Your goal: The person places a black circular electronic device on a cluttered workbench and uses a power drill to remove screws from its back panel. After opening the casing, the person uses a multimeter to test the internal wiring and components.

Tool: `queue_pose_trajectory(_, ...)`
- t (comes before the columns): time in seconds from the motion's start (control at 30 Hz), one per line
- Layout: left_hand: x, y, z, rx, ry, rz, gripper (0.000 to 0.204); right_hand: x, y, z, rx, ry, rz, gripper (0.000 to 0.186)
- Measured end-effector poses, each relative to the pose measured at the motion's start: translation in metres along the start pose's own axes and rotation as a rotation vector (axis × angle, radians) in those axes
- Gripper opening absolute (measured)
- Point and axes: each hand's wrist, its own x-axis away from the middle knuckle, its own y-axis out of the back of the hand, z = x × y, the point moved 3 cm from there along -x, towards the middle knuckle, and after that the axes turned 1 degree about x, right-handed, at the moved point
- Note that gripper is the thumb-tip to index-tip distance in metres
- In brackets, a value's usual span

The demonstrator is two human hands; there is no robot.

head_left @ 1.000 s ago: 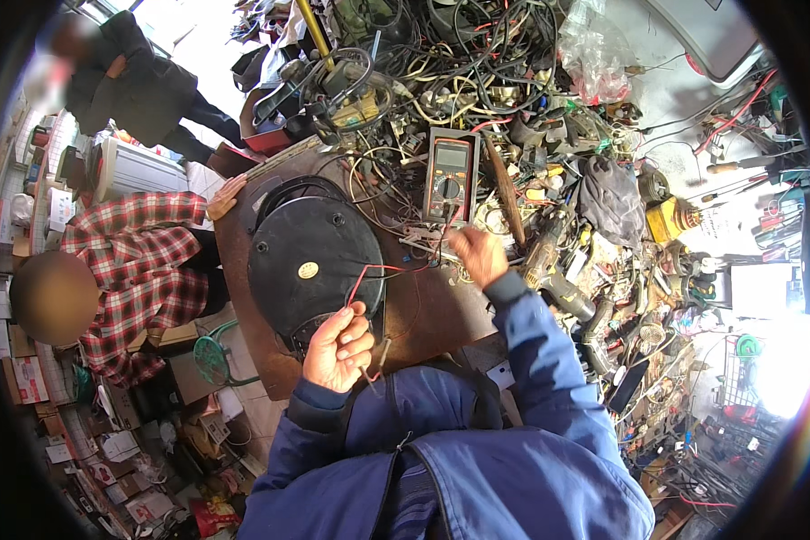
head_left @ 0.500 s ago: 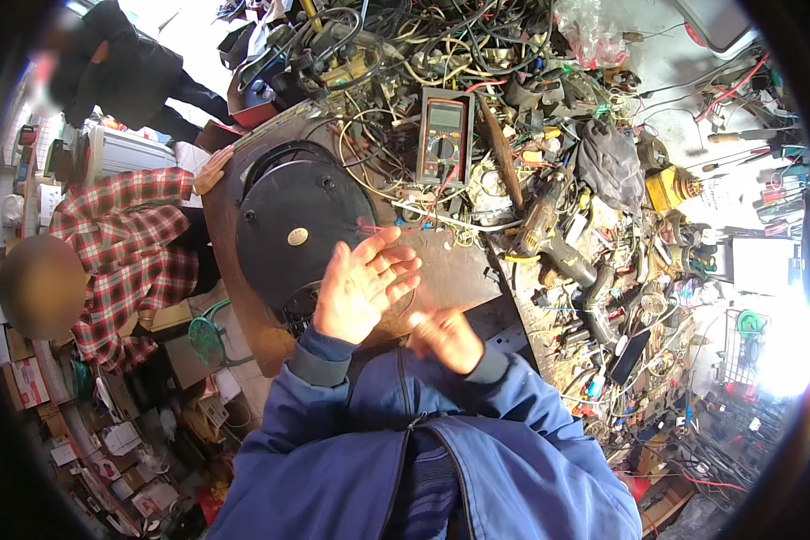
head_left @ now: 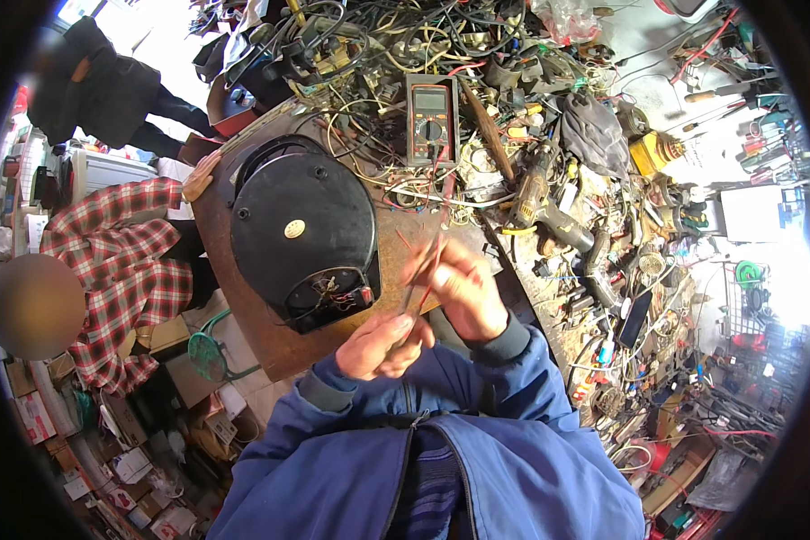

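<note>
Red wire (head_left: pixel 426 298) is held near a yellow-labelled appliance (head_left: pixel 333 216).

From here I see the left hand (head_left: pixel 380 348) and right hand (head_left: pixel 470 292) near mid-frame, pinching blurred, thin reddish wires (head_left: pixel 426 297). Left of centre, a round black appliance (head_left: pixel 310 225) rests on the brown tabletop (head_left: pixel 243 333); a meter (head_left: pixel 431 126) lies upper centre.

Plaid-shirted person (head_left: pixel 121 256), green stool (head_left: pixel 208 356), crumpled grey cloth (head_left: pixel 594 135), clear plastic bag (head_left: pixel 567 20)
</note>
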Motion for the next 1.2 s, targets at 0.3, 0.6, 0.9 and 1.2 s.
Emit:
queue_pose_trajectory(0.3,0.059,0.024,0.020,-0.132,0.014,0.061,0.051,0.076,-0.067,-0.043,-0.006,-0.459,0.148,0.036)
queue_pose_trajectory(0.6,0.101,0.057,0.025,-0.415,-0.208,-0.355,0.042,0.126,-0.039,-0.029,0.231,-0.087,-0.537,0.035)
queue_pose_trajectory(0.9,0.153,0.083,0.018,-1.165,-0.116,-0.502,0.028,0.128,0.020,0.127,0.041,0.682,-0.794,0.035)
queue_pose_trajectory(1.2,0.107,0.017,0.063,-0.688,-0.185,-0.221,0.048,0.102,-0.085,0.011,0.630,-0.063,0.178,0.023)
